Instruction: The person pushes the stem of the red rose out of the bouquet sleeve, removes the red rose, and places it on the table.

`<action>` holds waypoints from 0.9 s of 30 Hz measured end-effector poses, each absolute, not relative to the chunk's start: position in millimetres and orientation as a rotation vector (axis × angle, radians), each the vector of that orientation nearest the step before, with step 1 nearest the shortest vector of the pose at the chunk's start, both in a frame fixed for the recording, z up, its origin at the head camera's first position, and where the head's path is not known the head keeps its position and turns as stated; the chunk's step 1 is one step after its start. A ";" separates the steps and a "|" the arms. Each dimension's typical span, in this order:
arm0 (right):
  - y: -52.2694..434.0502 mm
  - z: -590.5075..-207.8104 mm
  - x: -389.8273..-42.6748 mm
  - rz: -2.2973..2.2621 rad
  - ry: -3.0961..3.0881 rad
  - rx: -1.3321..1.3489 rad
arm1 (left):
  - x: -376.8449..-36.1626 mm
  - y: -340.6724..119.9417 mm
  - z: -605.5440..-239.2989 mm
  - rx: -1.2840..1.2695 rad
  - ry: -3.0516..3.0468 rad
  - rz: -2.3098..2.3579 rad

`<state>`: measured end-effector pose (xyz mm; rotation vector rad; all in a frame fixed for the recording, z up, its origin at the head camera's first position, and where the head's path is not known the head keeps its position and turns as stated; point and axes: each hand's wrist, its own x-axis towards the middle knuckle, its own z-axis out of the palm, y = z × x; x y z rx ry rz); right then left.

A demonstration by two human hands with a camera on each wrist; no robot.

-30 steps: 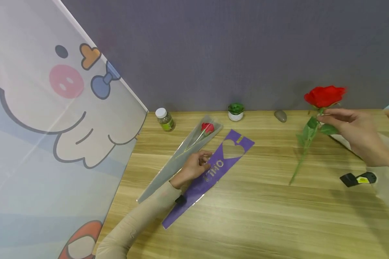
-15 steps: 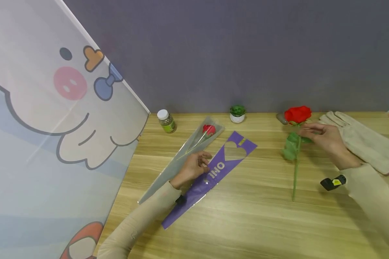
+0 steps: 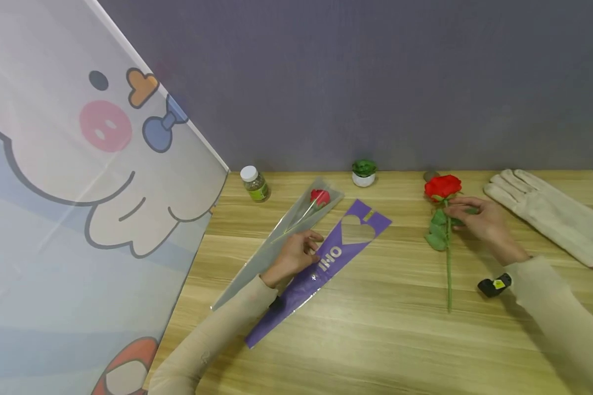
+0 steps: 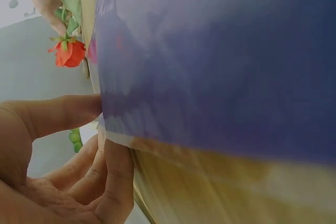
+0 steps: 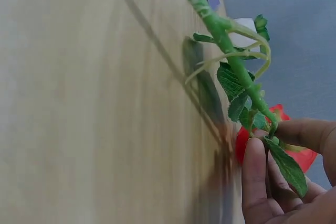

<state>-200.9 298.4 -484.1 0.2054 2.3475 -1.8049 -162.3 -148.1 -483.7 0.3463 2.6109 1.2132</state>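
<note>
Left side of the table [image 3: 375, 340]: the left hand [image 3: 294, 255] rests where the clear sleeve [image 3: 257, 258] and the purple sleeve [image 3: 326, 263] lie side by side. The left wrist view shows the thumb and curled fingers [image 4: 113, 166] pinching the purple sleeve's near edge. This hand sits in the same place as in both earlier frames — no change there. The clear sleeve already carries a small red rose [image 3: 319, 196] at its far end.

Centre-right: the loose rose [image 3: 442, 187] is what has changed. A second ago it was held up in the air at the far right, stem hanging free; half a second ago it was coming down; now it lies along the table, bloom toward the far wall, stem [image 3: 448, 274] pointing to the near edge. Judged from this, the flower has been brought to the table within reach of the purple sleeve but is well apart from it, not yet inside.

The right hand [image 3: 479, 222] pinches the stem just below the bloom — in the right wrist view the fingertips [image 5: 254, 171] close on it among the leaves, bloom just behind.

Further right: a pale glove [image 3: 548, 214] lies flat, now fully in view, where a second ago the raised arm hid most of it. Along the far wall: a small bottle [image 3: 253, 184], a small potted plant [image 3: 363, 171] and a grey stone [image 3: 429, 175], now partly hidden behind the bloom.
</note>
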 end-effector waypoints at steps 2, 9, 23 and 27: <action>297.8 -486.4 -199.5 -1.831 2.325 0.199 | -163.2 -147.8 -484.1 0.363 2.621 1.193; 296.5 -491.3 -194.8 -1.862 2.215 0.199 | -164.3 -146.5 -483.4 0.396 2.648 1.125; 299.8 -496.0 -183.9 -1.815 2.319 0.143 | -163.5 -142.8 -479.7 0.403 2.724 0.996; 301.2 -496.4 -178.9 -1.755 2.383 0.124 | -161.9 -142.6 -478.6 0.398 2.739 0.973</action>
